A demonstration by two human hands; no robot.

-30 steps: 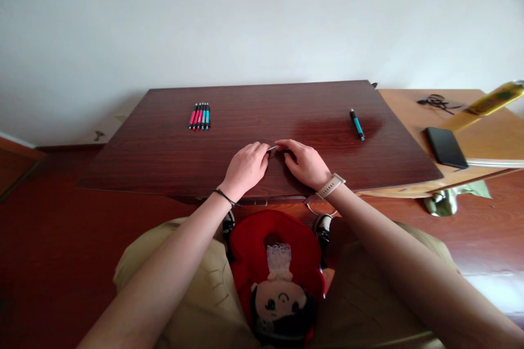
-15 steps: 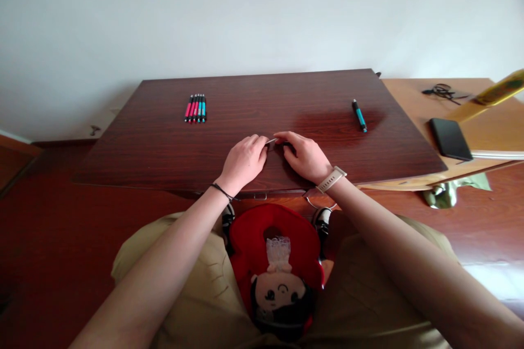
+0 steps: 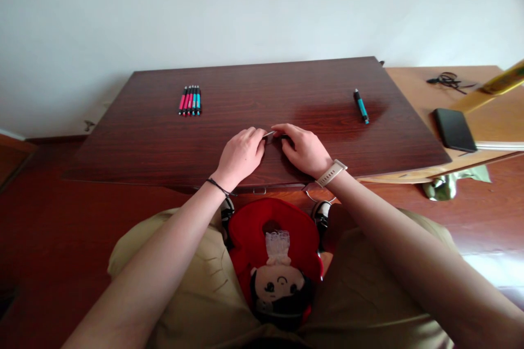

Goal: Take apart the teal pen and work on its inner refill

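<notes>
Close together over the front middle of the dark wooden table (image 3: 245, 87) are both my hands. A thin pale rod (image 3: 269, 133) pokes out from the fingers of my left hand (image 3: 241, 155), which are closed around it. My right hand (image 3: 306, 151) is curled with its fingertips at the rod's other end. Under those fingers shows a small dark piece (image 3: 283, 137), mostly covered, so its kind cannot be made out. To the right lies a blue and black pen (image 3: 361, 106). At the back left, several pink and blue pens (image 3: 190, 101) lie side by side in a row.
On the lighter wooden surface at the right are a black phone-like slab (image 3: 454, 130), a dark cable (image 3: 448, 80) and a yellow object (image 3: 505, 79). Below the table edge, a red cushion with a doll face (image 3: 272, 218) sits between my legs.
The view has tilted slightly, so the table appears higher in the picture. Both hands stay close together with the rod between them; their grip looks much the same.
</notes>
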